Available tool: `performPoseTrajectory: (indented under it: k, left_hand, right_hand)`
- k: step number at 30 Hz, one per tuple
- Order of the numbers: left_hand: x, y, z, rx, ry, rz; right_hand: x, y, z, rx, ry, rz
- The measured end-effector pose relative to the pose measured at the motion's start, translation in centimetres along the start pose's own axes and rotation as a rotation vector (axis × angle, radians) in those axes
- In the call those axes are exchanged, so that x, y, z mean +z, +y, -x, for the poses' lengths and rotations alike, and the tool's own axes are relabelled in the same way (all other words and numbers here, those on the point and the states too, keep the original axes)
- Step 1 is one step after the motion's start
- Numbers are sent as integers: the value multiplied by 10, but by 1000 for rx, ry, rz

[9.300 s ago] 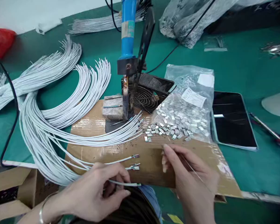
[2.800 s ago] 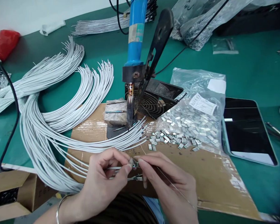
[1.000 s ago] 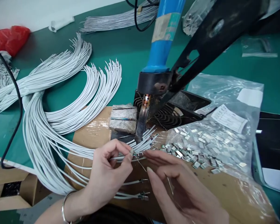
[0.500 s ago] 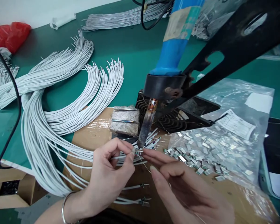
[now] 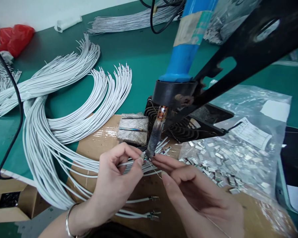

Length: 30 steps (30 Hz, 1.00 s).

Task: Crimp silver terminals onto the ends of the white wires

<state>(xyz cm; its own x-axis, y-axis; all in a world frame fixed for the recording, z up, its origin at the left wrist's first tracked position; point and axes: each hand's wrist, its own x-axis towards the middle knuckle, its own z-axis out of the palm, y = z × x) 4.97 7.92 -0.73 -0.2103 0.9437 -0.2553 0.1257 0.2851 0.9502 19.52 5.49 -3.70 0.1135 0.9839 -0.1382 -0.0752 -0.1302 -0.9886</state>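
Contact at soldering iron tip (image 5: 151, 152).
Found white wire (image 5: 130, 162) pinched in left hand (image 5: 114, 185), solder strand (image 5: 157, 171) pinched in right hand (image 5: 196, 195), both at tip.

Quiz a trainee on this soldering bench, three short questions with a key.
1. True or false: the soldering iron tip points down at the white wire end pinched by the left hand.
2. The loose metal clips lie: A) in a cardboard box; B) spilling from a clear bag; C) on a red bag.
3. Fill in: two clipped wires rest on the brown ____.
Key: 1 true; 2 B; 3 cardboard.
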Motion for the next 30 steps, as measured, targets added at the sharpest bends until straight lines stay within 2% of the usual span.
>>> performPoseTrajectory:
  k: [14,22,30]
  left_hand:
    - [0,4,-2,-1,27,14]
    - [0,3,1,3,42,12]
    - [1,-3,2,37,46,9]
  right_hand:
    - [3,-6,-4,-22,-18,-55]
    - [12,-13,3,58,93,-73]
    - [6,-9,0,26,47,-67]
